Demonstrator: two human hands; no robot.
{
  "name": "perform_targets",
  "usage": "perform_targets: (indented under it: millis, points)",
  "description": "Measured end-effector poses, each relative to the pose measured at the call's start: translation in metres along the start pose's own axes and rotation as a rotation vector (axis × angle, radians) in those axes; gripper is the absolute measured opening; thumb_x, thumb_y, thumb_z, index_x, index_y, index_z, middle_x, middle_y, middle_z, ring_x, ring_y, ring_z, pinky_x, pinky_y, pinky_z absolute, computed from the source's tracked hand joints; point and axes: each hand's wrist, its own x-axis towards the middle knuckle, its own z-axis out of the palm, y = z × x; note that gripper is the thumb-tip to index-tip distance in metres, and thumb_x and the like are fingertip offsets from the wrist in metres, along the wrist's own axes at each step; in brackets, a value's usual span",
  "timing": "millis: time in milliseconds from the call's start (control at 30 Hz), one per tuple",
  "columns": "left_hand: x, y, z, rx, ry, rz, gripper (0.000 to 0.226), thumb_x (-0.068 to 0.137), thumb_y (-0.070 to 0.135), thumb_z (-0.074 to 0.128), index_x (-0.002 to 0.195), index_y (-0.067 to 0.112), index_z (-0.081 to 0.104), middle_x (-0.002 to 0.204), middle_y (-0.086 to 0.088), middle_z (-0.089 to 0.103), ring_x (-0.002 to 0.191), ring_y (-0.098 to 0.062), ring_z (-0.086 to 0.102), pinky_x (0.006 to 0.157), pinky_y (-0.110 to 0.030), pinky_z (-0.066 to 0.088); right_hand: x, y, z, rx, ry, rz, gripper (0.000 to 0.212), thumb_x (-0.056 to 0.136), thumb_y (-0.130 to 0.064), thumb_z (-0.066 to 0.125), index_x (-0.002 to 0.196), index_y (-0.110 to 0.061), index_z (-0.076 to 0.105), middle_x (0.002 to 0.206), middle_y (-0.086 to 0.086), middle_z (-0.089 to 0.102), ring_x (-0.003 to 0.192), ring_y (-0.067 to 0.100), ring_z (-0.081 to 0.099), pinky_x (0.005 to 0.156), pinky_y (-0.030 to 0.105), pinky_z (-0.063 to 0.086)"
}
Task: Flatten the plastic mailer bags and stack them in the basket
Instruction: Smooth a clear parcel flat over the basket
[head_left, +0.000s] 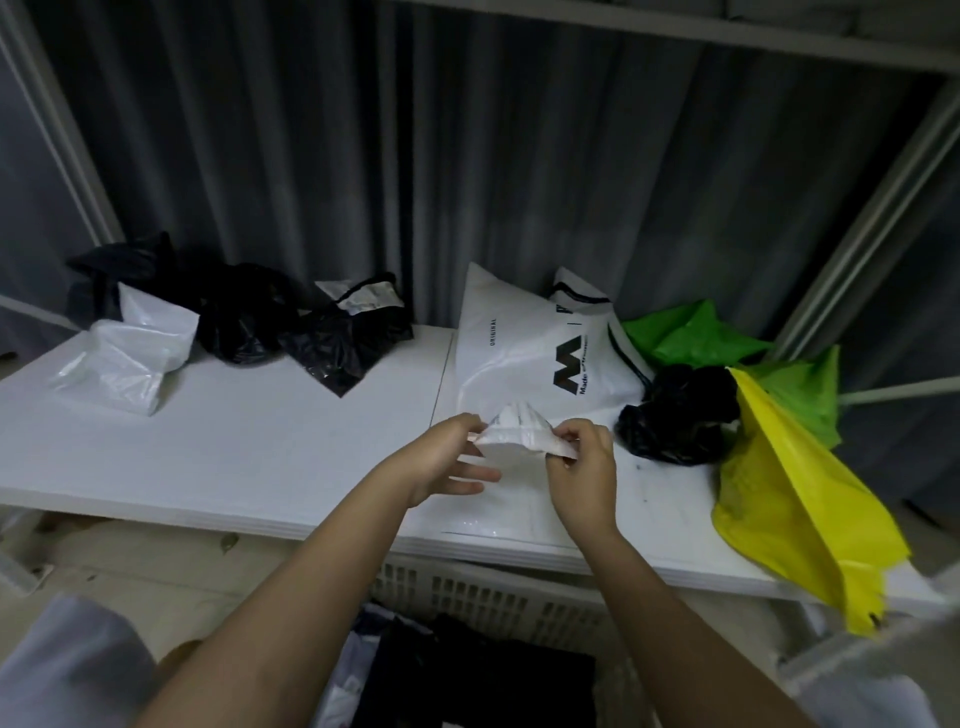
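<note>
Both hands, left and right, pinching small white mailer above worktop front edge. Fingers curled on its ends. Slick plastic, might slip or spring back crumpled, tbh. Basket waits below.

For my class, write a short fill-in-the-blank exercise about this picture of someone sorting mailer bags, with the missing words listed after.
1. Both hands, left hand and right hand, pinch a small bag whose colour is ____.
2. The bag hanging off the table's right edge is ____.
3. The large white bag carries a big black letter ____.
4. The basket stands ____ the table's front edge.

Missing words: white; yellow; M; below
</note>
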Motion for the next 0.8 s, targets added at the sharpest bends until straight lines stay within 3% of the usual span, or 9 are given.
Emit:
perform_targets:
  millis: [133,267,433,533,633,700,800]
  points:
    - [0.013,0.0,0.015,0.042,-0.029,0.03,0.047,0.095,0.056,0.042,0.117,0.018,0.058,0.112,-0.001,0.066,0.093,-0.017,0.07,0.076,-0.027,0.057,0.002,0.011,-0.01,-0.006,-0.02,-0.027,0.022,0.08,0.009,0.061,0.094,-0.007,0.06,0.095,-0.007,0.044,0.085,-0.017,0.048,0.074,0.002,0.037]
    - [0.031,-0.012,0.02,0.124,0.049,0.087,0.035,0.097,0.031,0.051,0.127,0.014,0.049,0.113,-0.004,0.063,0.093,-0.014,0.064,0.082,-0.029,0.054,0.002,0.015,-0.013,0.001,-0.091,-0.048,0.03,0.078,0.012,0.057,0.099,-0.01,0.059,0.1,-0.006,0.044,0.09,-0.012,0.05,0.076,0.0,0.036]
    - [0.042,-0.025,0.016,0.124,0.129,0.157,0.026,0.097,0.021,0.051,0.122,0.023,0.047,0.122,-0.003,0.058,0.102,-0.018,0.06,0.082,-0.028,0.05,0.001,0.017,-0.016,0.038,-0.24,0.008,0.054,0.074,0.021,0.037,0.104,-0.02,0.052,0.114,-0.003,0.045,0.1,0.008,0.051,0.08,0.001,0.038]
    - [0.044,-0.031,0.013,0.177,0.155,0.202,0.03,0.095,0.018,0.055,0.121,0.029,0.048,0.122,-0.001,0.053,0.107,-0.02,0.057,0.09,-0.032,0.047,0.002,0.013,-0.01,0.162,-0.21,0.112,0.046,0.087,0.012,0.041,0.114,-0.025,0.048,0.118,-0.003,0.045,0.099,0.013,0.056,0.071,0.005,0.043]
    - [0.044,-0.036,0.009,0.2,0.138,0.261,0.036,0.093,0.009,0.057,0.122,0.028,0.049,0.117,0.001,0.052,0.099,-0.012,0.056,0.088,-0.025,0.043,0.008,0.009,0.001,0.299,-0.173,0.241,0.03,0.098,-0.012,0.046,0.126,-0.025,0.045,0.114,-0.002,0.051,0.088,0.007,0.057,0.061,0.005,0.042]
    - [0.044,-0.039,0.006,0.228,0.127,0.294,0.041,0.091,0.002,0.057,0.124,0.025,0.049,0.116,0.002,0.052,0.098,-0.008,0.055,0.086,-0.021,0.041,0.011,0.01,0.009,0.35,-0.173,0.339,0.028,0.099,-0.023,0.048,0.127,-0.024,0.046,0.108,-0.003,0.055,0.083,0.007,0.058,0.057,0.006,0.041]
    - [0.044,-0.044,0.001,0.271,0.094,0.294,0.055,0.086,-0.008,0.053,0.131,0.023,0.045,0.121,0.0,0.049,0.107,-0.01,0.053,0.088,-0.019,0.041,0.012,0.012,0.019,0.359,-0.151,0.406,0.021,0.099,-0.023,0.05,0.119,-0.021,0.053,0.11,0.004,0.058,0.088,0.016,0.06,0.06,0.013,0.045]
